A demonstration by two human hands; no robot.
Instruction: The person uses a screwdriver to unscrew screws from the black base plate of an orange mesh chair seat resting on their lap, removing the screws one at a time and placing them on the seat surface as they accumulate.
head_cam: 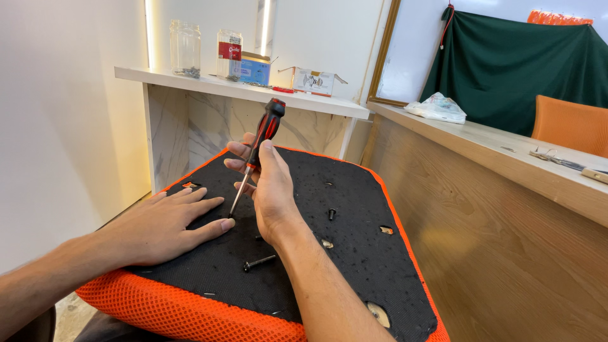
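The left hand (168, 228) lies flat, palm down, fingers spread and pointing toward the screwdriver (256, 155). The right hand (269, 187) stands upright just beside it, fingers curled round that screwdriver's shaft, forearm stretched back toward the camera.

Hidden and cut-off parts

The screwdriver (258, 147) tip is too small to tell where it meets the seat underside (354, 253) (its near corners run off the bottom edge); the right hand (273, 190) covers the grip's lower part.
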